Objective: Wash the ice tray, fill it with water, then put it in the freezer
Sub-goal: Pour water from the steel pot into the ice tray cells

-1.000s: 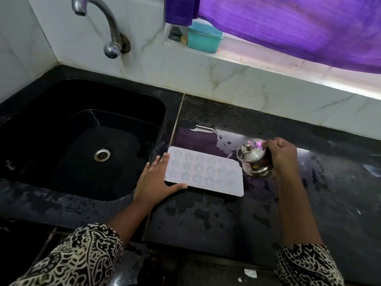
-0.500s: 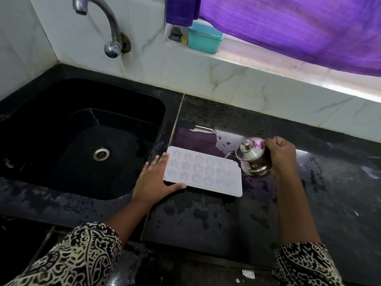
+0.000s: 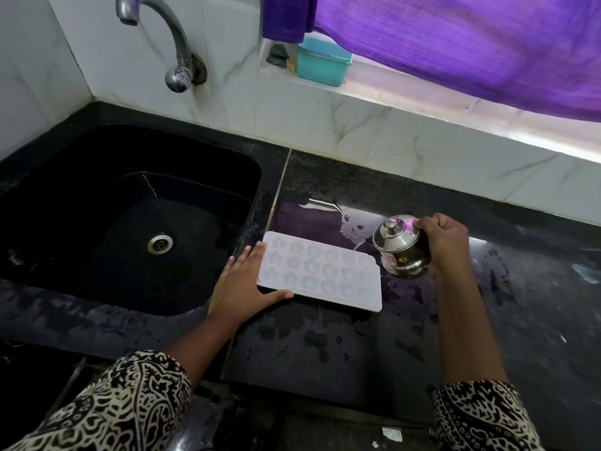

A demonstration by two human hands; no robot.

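A pale white ice tray (image 3: 320, 271) with star and round moulds lies flat on the black counter (image 3: 325, 346), just right of the sink. My left hand (image 3: 242, 288) rests flat against its left end, fingers spread, thumb along the near edge. My right hand (image 3: 444, 242) grips a small steel pot with a knobbed lid (image 3: 398, 247), tipped left over the tray's far right corner. A thin stream of water runs from the pot to that corner.
A black sink (image 3: 130, 222) with a steel drain fills the left, under a steel tap (image 3: 166, 43) on the tiled wall. A teal box (image 3: 322, 61) sits on the ledge beneath a purple curtain (image 3: 455, 43). Water is pooled on the counter behind the tray.
Almost nothing differs; the pot stays tipped at the tray's right end and my left hand stays against the tray's left end.
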